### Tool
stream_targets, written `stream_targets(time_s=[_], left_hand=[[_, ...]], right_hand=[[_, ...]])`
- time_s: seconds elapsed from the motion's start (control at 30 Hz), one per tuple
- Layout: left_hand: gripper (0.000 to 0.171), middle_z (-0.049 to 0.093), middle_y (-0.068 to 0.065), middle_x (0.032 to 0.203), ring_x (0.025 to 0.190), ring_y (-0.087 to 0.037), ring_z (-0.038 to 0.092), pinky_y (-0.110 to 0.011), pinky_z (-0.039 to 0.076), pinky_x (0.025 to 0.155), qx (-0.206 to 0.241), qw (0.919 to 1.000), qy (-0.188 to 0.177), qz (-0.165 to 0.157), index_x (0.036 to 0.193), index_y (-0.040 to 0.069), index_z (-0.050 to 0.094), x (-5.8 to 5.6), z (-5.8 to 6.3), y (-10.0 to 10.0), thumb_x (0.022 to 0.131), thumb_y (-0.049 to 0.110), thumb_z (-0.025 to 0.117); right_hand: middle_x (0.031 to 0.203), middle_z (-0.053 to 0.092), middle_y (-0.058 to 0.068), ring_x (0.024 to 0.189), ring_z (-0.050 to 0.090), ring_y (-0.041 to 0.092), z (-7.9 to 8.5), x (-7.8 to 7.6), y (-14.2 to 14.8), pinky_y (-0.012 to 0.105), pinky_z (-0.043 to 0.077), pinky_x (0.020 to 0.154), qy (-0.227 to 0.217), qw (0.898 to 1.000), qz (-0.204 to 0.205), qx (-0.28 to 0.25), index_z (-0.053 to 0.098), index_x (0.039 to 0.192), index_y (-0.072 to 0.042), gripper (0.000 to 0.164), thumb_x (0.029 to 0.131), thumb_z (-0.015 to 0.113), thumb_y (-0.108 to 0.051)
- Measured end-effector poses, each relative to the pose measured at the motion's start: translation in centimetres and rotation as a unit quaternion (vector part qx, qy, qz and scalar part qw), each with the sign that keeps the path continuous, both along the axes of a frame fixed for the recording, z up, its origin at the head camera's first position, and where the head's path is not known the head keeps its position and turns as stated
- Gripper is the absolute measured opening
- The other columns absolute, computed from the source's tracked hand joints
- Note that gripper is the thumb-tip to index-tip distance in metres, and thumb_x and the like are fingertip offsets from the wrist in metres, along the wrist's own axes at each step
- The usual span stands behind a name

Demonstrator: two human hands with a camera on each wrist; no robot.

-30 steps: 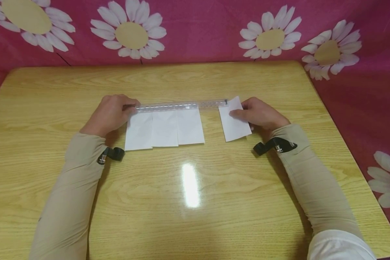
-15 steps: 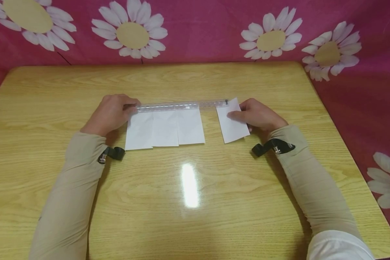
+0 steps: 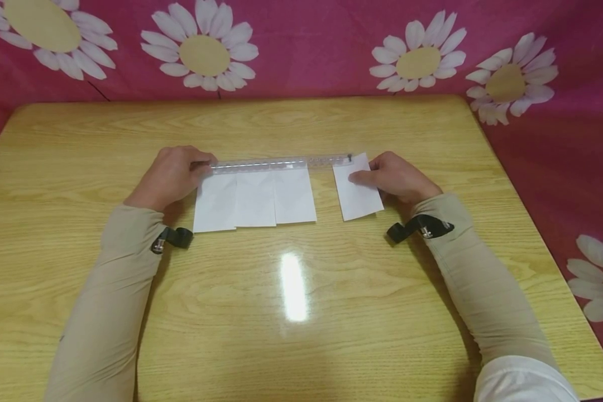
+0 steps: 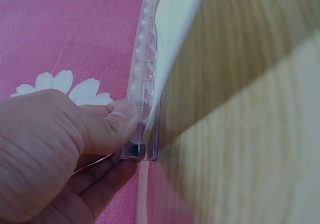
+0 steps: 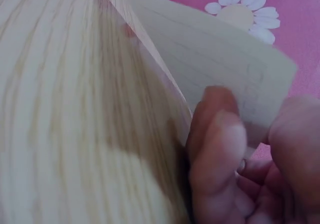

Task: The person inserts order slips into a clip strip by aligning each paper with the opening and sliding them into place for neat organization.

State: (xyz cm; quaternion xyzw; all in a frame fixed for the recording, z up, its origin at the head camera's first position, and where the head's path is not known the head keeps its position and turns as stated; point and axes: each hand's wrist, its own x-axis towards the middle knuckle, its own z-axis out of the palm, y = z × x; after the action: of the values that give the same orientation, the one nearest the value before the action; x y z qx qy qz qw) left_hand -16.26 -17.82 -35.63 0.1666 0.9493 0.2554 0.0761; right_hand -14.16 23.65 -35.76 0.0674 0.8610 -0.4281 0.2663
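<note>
A long clear plastic strip [image 3: 326, 162] lies across the upper middle of the table in the head view. My left hand [image 3: 173, 176] pinches its left end between thumb and fingers. The left wrist view shows round bumps along the strip [image 4: 141, 59], with paper edges tucked against its side. Three white paper slips [image 3: 255, 201] hang side by side from the strip, slightly overlapping. Farther right, my right hand [image 3: 404, 177] pinches another white paper slip [image 3: 355, 198], thumb in front, fingers behind. Its upper left corner meets the strip's right end. Faint marks show on this slip [image 5: 215, 54] in the right wrist view.
The wood-grain table [image 3: 231, 335] fills most of the head view, with a bright light reflection in its middle. Behind and to the right hangs a pink cloth [image 3: 306, 44] with large daisies. A gap separates the third slip from the held one.
My right hand has shifted slightly left with its paper slip, narrowing the gap to the other slips. The left hand and the plastic strip stay in place.
</note>
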Motion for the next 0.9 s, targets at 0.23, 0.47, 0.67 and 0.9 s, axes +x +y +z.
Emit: stream_targets(time_s=[0.23,0.47,0.67,0.9], left_hand=[[0.031,0.071,-0.022,0.128,0.109,-0.034,0.061,-0.052,0.053,0.100,-0.001,1.0000,-0.006,0.005,0.132,0.004,0.070,0.07,-0.05,-0.07,0.103,0.008,0.061],[0.032,0.070,-0.022,0.128,0.111,-0.034,0.061,-0.053,0.052,0.102,-0.003,0.9998,-0.014,0.011,0.133,0.005,0.070,0.18,-0.14,-0.24,0.103,0.008,0.061],[0.032,0.071,-0.022,0.127,0.109,-0.034,0.062,-0.053,0.053,0.101,-0.001,1.0000,-0.005,0.006,0.132,0.005,0.070,0.09,-0.09,-0.28,0.102,0.007,0.061],[0.032,0.071,-0.022,0.127,0.110,-0.033,0.063,-0.053,0.053,0.103,0.000,1.0000,-0.001,-0.001,0.132,0.004,0.070,-0.14,-0.18,-0.22,0.102,0.006,0.060]], right_hand=[[0.079,0.073,0.001,0.070,0.066,0.012,-0.03,0.07,-0.15,0.027,0.056,0.061,0.003,1.000,-0.004,-0.016,0.070,0.114,0.004,0.033,0.099,0.063,-0.024],[0.081,0.074,0.001,0.072,0.067,0.012,0.11,0.25,-0.43,0.026,0.057,0.063,0.000,1.000,-0.010,-0.024,0.068,0.116,0.006,0.032,0.099,0.061,-0.021],[0.082,0.072,0.001,0.073,0.065,0.012,0.17,0.41,-0.73,0.025,0.054,0.064,0.015,1.000,-0.013,0.004,0.067,0.118,0.005,0.033,0.102,0.061,-0.023],[0.081,0.068,0.000,0.073,0.062,0.013,0.05,0.57,-0.86,0.025,0.050,0.064,0.019,0.999,-0.023,0.033,0.068,0.119,0.003,0.035,0.102,0.063,-0.027]])
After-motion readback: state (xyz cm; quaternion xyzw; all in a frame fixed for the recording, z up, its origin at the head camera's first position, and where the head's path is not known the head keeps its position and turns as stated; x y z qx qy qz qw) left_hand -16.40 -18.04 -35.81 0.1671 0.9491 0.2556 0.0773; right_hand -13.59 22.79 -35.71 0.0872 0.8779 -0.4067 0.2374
